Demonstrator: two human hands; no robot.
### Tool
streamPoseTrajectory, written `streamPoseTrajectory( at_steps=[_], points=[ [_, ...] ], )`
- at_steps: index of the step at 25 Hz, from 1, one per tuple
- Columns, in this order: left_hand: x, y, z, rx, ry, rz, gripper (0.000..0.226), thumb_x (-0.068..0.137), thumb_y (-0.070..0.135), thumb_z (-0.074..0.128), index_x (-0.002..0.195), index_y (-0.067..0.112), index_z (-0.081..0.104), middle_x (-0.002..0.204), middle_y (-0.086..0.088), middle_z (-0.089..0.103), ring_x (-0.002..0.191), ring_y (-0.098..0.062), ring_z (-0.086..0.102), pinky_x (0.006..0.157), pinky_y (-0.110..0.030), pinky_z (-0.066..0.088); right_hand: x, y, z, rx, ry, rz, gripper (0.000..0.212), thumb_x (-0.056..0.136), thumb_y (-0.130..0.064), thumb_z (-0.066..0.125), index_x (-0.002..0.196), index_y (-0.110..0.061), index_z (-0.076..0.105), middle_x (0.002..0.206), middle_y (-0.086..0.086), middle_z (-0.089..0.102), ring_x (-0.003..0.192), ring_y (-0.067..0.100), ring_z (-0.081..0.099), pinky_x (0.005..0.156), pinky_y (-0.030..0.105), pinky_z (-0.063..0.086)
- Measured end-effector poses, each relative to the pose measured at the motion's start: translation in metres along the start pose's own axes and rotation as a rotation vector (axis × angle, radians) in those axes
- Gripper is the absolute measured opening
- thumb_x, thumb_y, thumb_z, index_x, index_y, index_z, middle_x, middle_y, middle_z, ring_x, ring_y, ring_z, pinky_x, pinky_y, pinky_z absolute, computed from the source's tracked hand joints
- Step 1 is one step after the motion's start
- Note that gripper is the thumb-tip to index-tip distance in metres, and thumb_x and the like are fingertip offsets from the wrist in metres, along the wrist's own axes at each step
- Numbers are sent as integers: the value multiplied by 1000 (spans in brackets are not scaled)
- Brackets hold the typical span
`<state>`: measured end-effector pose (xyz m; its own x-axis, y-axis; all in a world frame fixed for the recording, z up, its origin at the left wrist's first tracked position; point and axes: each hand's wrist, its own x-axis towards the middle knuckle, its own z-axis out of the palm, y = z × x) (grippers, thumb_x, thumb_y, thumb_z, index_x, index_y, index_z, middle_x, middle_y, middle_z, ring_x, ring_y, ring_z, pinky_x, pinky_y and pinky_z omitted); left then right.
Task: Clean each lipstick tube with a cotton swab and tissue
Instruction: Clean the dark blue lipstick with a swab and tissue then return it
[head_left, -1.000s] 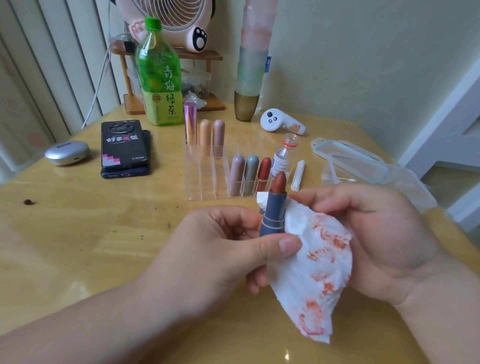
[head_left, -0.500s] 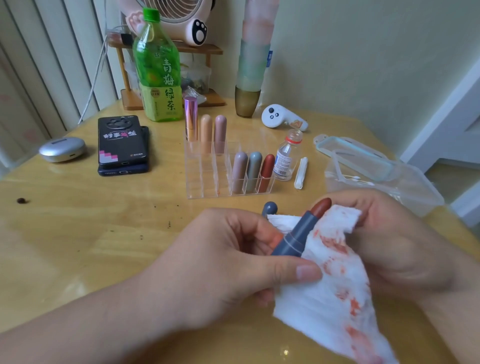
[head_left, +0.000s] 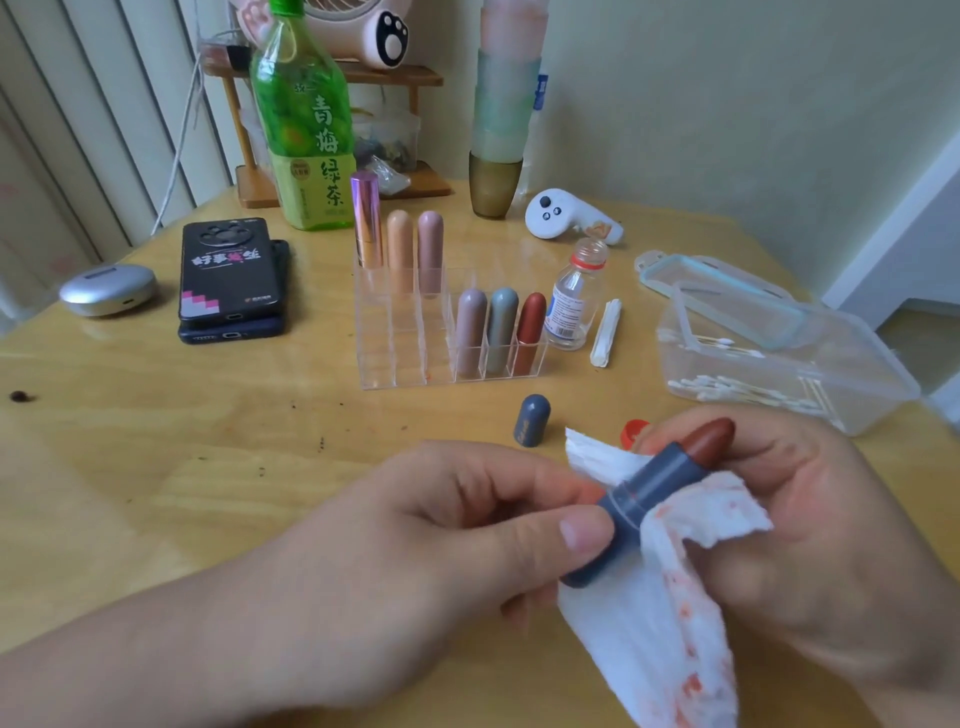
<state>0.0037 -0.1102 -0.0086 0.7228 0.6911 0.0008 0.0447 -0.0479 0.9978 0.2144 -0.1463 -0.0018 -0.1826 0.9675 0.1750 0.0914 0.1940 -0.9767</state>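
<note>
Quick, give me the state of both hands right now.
Left hand: closed on the blue lipstick tube, pinching its base.
Right hand: holding the stained tissue against the tube.

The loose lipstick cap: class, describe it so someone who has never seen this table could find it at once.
Find the clear organiser in the middle of the wooden table. In front of its right end, the cap stands on bare wood. It is short, slate blue and alone, unlike the tall lipsticks slotted in compartments.
</note>
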Motion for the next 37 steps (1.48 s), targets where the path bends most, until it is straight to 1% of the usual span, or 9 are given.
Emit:
streamPoseTrajectory(
  at_steps=[2,5,9,17,19,23,31,34,37],
  points=[
    [-1,0,-1,115,14,-39,20,95,45,58,99,33,75,68,8,61,64,-3,54,64,-8,40,1,1,-2,56,-37,10,44,52,-41,94,77,-14,69,69,5,71,60,19,64,41,26,48],
    [-5,1,4,215,25,-115,24,93,50,53,101,37,72,70,10,61,63,3,52,62,-6,39,3,3,1,223,-152,-1,29,69,-27,88,86,-12,69,67,5,71,45,10,63,40,20,46],
    [0,-9,7,92,4,-65,21,89,44,62,92,26,73,73,8,67,66,-3,59,68,-17,44,0,3,2,200,-58,100,27,56,-7,80,73,1,61,53,13,63,28,13,47,40,19,45],
    [-1,-14,14,163,282,8,38,56,48,84,82,26,67,63,7,63,59,-11,53,59,-30,44,0,-3,7,35,-58,51,37,42,-25,94,69,-16,71,54,6,65,42,13,58,41,22,50],
    [-1,-9,9,30,157,-27,32,61,41,85,79,21,68,68,4,64,63,-12,54,60,-30,42,-1,-3,7,-14,-43,7,40,40,-37,96,70,-24,73,58,4,67,51,11,60,45,20,51],
    [2,-4,2,-84,-111,-40,21,90,29,62,87,12,75,78,0,70,73,-11,62,70,-23,50,0,-2,6,130,-143,37,37,48,-22,93,75,-14,70,60,6,67,46,14,63,39,24,48],
    [-4,-8,14,148,325,-4,50,42,34,95,74,15,62,65,-4,71,56,-15,61,54,-26,51,-1,1,16,38,-47,-55,27,50,-18,85,70,-15,67,58,-6,65,48,6,56,46,13,47],
    [0,-2,2,-45,52,-13,29,67,28,85,83,11,68,82,-15,73,73,-35,68,72,-49,58,-1,-3,16,68,-61,-88,39,52,-43,92,78,-23,72,66,-4,70,52,13,59,44,21,50],
    [2,1,-5,-138,-121,-39,21,93,20,62,94,1,72,84,-4,72,77,-21,64,70,-31,54,-1,-1,9,128,-62,-54,37,58,-41,91,80,-20,71,65,7,71,55,22,66,36,50,45]
  ],
)
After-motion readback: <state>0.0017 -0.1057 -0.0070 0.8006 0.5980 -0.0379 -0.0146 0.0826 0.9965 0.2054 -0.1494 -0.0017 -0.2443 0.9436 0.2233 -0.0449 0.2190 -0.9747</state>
